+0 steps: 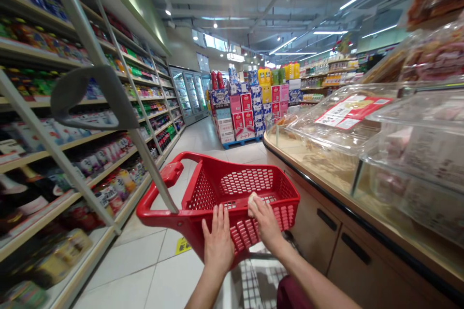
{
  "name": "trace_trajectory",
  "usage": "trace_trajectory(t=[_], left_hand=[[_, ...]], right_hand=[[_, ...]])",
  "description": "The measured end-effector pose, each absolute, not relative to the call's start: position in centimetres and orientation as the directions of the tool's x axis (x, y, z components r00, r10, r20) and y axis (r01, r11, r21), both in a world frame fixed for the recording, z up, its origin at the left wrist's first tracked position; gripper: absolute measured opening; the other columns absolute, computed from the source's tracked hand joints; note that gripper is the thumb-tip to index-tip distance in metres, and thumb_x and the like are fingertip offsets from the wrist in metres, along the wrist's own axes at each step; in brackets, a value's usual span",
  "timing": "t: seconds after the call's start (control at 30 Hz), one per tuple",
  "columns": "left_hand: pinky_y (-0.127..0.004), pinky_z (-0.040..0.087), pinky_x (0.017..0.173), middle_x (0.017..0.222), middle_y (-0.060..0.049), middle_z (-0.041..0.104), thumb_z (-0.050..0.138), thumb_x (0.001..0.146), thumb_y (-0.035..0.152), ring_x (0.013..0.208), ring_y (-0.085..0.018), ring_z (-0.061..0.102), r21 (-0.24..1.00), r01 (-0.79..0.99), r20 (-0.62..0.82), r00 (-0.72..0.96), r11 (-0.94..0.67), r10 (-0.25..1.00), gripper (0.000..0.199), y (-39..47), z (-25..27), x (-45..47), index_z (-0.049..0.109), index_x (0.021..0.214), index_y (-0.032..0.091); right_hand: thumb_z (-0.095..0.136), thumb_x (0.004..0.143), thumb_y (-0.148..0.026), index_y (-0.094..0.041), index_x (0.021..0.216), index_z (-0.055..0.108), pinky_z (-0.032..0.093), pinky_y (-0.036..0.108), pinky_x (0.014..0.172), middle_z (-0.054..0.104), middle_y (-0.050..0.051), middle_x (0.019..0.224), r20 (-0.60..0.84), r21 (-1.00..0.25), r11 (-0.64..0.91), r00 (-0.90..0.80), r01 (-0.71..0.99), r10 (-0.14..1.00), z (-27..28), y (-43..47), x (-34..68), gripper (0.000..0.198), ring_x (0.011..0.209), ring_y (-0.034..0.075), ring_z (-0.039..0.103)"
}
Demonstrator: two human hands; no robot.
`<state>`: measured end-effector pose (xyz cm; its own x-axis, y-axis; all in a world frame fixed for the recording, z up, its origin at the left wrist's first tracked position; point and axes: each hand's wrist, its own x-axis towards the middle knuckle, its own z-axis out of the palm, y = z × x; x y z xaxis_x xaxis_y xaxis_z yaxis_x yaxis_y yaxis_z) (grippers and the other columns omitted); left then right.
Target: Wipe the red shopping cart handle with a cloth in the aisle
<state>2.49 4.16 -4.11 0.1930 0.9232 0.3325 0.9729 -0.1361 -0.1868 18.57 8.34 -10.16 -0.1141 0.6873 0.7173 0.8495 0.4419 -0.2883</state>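
A red plastic shopping basket on a tall frame (239, 174) stands in front of me, its sides pierced with rows of slots. My left hand (219, 244) lies flat on its near side, the stretched fingers over the top rim. Closer to the right end, my right hand (267, 222) is closed round a crumpled off-white cloth (252, 204) and presses it against that same rim. From the basket's left end a metal pole rises to a grey handle loop (90, 96). Inside the basket, the part I can see shows only red plastic.
Shelves of bottles and packs (108, 154) line the left side. On the right, a wooden counter (326, 231) bears clear plastic food boxes (348, 116) close by. Stacked cartons (246, 111) on a blue pallet stand ahead, with glass-door fridges (190, 94) behind. A yellow floor sticker (182, 245) shows below.
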Motion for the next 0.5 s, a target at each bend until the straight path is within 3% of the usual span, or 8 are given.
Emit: trace_trajectory(t=[0.07, 0.13, 0.27, 0.33, 0.5], left_hand=[[-0.054, 0.018, 0.102, 0.141, -0.01, 0.022, 0.041, 0.067, 0.022, 0.131, -0.025, 0.014, -0.178, 0.975, 0.354, 0.193, -0.136, 0.915, 0.065, 4.3, -4.5, 2.4, 0.027, 0.131, 0.013], [-0.052, 0.019, 0.102, 0.14, -0.01, 0.024, 0.042, 0.067, 0.022, 0.131, -0.026, 0.015, -0.167, 0.978, 0.392, 0.18, -0.123, 0.902, 0.064, 4.5, -5.1, 2.4, 0.03, 0.13, 0.014], [-0.052, 0.021, 0.101, 0.139, -0.009, 0.028, 0.042, 0.07, 0.027, 0.13, -0.026, 0.017, -0.155, 0.982, 0.45, 0.17, -0.111, 0.877, 0.061, 5.2, -5.9, 1.9, 0.032, 0.129, 0.018], [-0.053, 0.021, 0.101, 0.139, -0.007, 0.028, 0.043, 0.071, 0.028, 0.131, -0.027, 0.015, -0.161, 0.976, 0.455, 0.205, -0.146, 0.867, 0.061, 5.4, -6.2, 1.6, 0.03, 0.13, 0.02], [-0.052, 0.017, 0.102, 0.139, -0.006, 0.029, 0.043, 0.07, 0.028, 0.132, -0.028, 0.009, -0.157, 0.982, 0.487, 0.17, -0.105, 0.857, 0.061, 5.7, -6.9, 2.0, 0.031, 0.129, 0.02]], right_hand=[[0.027, 0.072, 0.005, -0.021, 0.123, 0.046, 0.034, 0.044, 0.095, 0.043, 0.01, 0.131, 0.723, -0.335, 0.345, 0.004, 0.877, 0.691, -10.3, 8.7, 19.6, 0.06, 0.124, 0.019, 0.033], [0.027, 0.074, 0.003, -0.021, 0.124, 0.046, 0.036, 0.043, 0.094, 0.044, 0.01, 0.13, 0.754, -0.335, 0.343, 0.032, 0.877, 0.656, -10.6, 9.0, 19.5, 0.058, 0.124, 0.02, 0.032], [0.034, 0.08, -0.005, -0.026, 0.128, 0.04, 0.039, 0.037, 0.094, 0.042, 0.006, 0.132, 0.801, -0.195, 0.531, -0.179, 0.824, 0.571, -11.1, 9.1, 17.7, 0.053, 0.123, 0.018, 0.035], [0.034, 0.08, -0.006, -0.029, 0.127, 0.04, 0.041, 0.038, 0.092, 0.044, 0.005, 0.13, 0.793, -0.171, 0.535, -0.207, 0.827, 0.573, -11.2, 9.4, 18.0, 0.053, 0.12, 0.019, 0.04], [0.03, 0.076, -0.002, -0.027, 0.126, 0.043, 0.045, 0.041, 0.085, 0.052, 0.007, 0.122, 0.841, -0.244, 0.38, 0.0, 0.892, 0.541, -11.4, 10.7, 18.7, 0.058, 0.114, 0.023, 0.047]])
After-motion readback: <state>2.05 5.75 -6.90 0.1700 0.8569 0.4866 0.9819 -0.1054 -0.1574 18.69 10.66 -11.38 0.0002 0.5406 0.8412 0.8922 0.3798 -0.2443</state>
